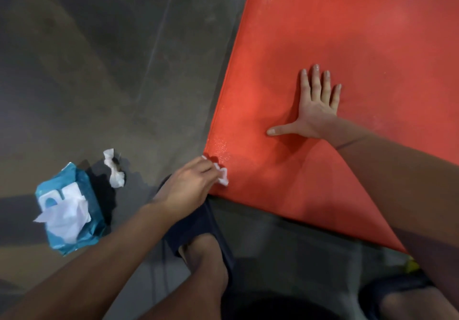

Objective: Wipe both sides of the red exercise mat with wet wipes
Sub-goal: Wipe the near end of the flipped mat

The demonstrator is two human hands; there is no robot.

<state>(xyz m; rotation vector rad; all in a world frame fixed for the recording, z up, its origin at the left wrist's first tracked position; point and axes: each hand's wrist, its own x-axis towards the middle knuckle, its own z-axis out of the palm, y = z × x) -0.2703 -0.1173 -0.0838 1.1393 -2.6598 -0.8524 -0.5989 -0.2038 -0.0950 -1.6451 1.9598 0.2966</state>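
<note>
The red exercise mat (347, 34) lies flat on a grey concrete floor (99, 71), filling the upper right of the head view, with its near-left corner pointing toward the person's bent leg (206, 257). At that corner the left hand (188, 183) pinches a scrunched white wet wipe (222, 175) in curled fingers and presses it on the mat's surface; a wet sheen just above the wipe suggests this edge is the strip being cleaned. The right hand (315, 111) rests palm-down further in on the mat, its 4 fingers straight and the thumb spread wide, grasping nothing; I judge it is there to pin the mat so it does not slide under the wiping, and to carry the person's lean. Well apart on the floor to the left sits a teal pack of wet wipes (72, 210) with its flap open and 1 sheet pulled partway out, within the left arm's reach. Just beyond it lies 1 crumpled wipe (114, 170), probably discarded. Only 1 side of the mat shows, so the underside cannot be judged.
</note>
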